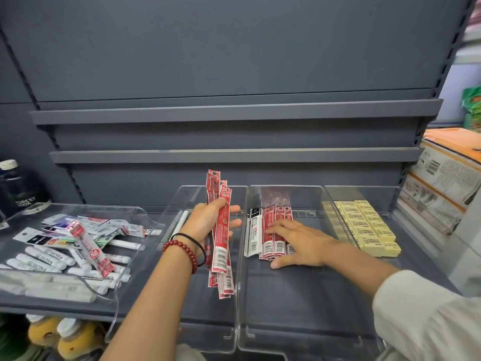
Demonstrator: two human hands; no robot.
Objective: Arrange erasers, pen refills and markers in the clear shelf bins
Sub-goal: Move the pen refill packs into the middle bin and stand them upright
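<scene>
Far left of the grip: clear plastic tray heaped with white marker tubes and mixed packets. One red-and-white refill packet lies across the top.

Left hand, red bead bracelet at the wrist: fingers and thumb curled tight round a bundle of long red pen-refill packets, its length running front to back over a clear bin. Two white pens lie just left of that hand.

Right of the bundle, second clear bin: right hand flat, fingers straight, pressing on a row of red refill packets. A black-and-white packet sits against the row's left side.

Beyond the right hand: pale yellow block erasers in rows in the last clear bin.
</scene>
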